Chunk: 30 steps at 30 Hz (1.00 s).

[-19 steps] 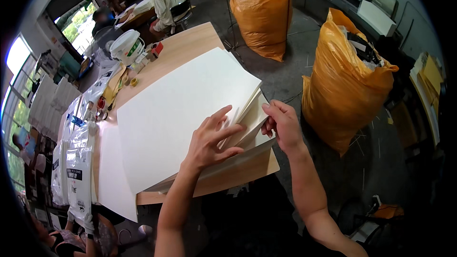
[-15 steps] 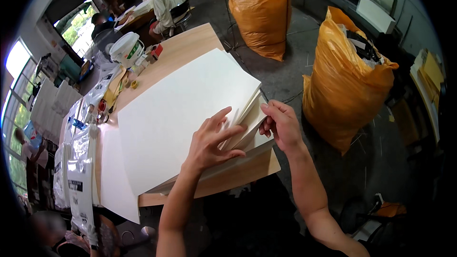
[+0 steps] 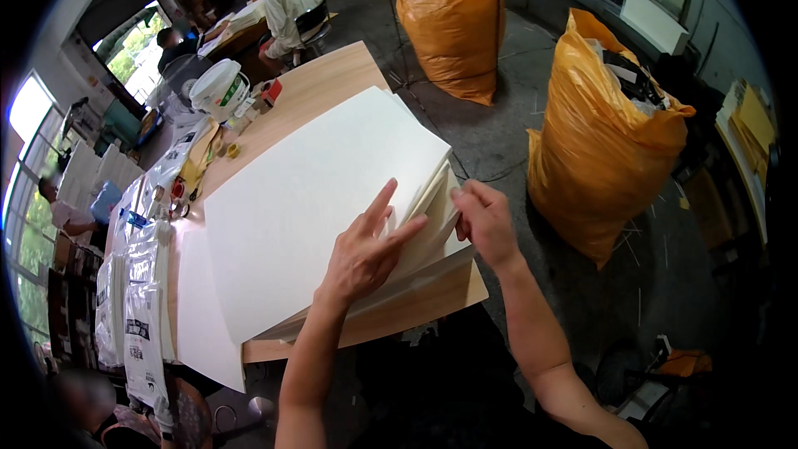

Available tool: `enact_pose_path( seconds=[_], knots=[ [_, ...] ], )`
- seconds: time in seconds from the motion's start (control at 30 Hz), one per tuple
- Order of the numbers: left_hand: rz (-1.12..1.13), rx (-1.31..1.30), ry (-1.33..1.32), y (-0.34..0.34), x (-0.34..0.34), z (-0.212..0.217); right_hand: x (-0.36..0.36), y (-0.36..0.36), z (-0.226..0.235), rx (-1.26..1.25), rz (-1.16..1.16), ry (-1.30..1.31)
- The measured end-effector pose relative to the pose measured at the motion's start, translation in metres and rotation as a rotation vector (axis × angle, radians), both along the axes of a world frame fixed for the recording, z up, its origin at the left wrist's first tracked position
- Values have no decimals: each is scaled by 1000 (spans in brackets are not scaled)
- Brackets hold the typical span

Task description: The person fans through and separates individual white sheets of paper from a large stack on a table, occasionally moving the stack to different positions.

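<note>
A stack of large white paper sheets (image 3: 291, 191) lies across the wooden table, its near right corner fanned into separate layers. My left hand (image 3: 363, 251) is at that corner with its fingers spread, the fingertips against the edges of the raised sheets. Whether its hidden thumb touches a lower sheet I cannot tell. To its right, my right hand (image 3: 485, 223) pinches the corner of a lower sheet (image 3: 440, 220) between thumb and bent fingers. How many sheets are in that pinch is hidden.
Two full orange bags (image 3: 611, 150) stand on the floor beyond the table (image 3: 337, 66). Along the table's left side are a white bucket (image 3: 220, 87), tape rolls (image 3: 233, 150) and plastic-wrapped packs (image 3: 145, 308). Other people sit at the far left and lower left.
My right hand has shifted slightly left with the sheet corner. My left hand's fingers have spread and straightened a little, its thumb moving out of sight. A person at the left has moved.
</note>
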<state>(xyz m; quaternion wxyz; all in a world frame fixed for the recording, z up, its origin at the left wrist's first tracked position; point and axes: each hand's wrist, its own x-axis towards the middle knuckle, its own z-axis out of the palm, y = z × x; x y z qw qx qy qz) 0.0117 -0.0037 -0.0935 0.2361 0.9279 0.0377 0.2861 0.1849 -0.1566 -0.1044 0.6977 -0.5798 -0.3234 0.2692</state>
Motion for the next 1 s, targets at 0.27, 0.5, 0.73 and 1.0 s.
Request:
enact_pose_path(
  seconds=[0.27,0.5,0.73,1.0],
  knots=[
    [-39,7,39,1,-1,9,-2,5,3,178,115,404],
    [-69,-21,4,10,-1,-1,0,1,1,181,119,398],
    [-2,-49,-71,5,1,-4,-9,3,-7,49,-40,88],
    [-41,55,35,1,-3,8,-5,5,2,167,82,413]
  ],
)
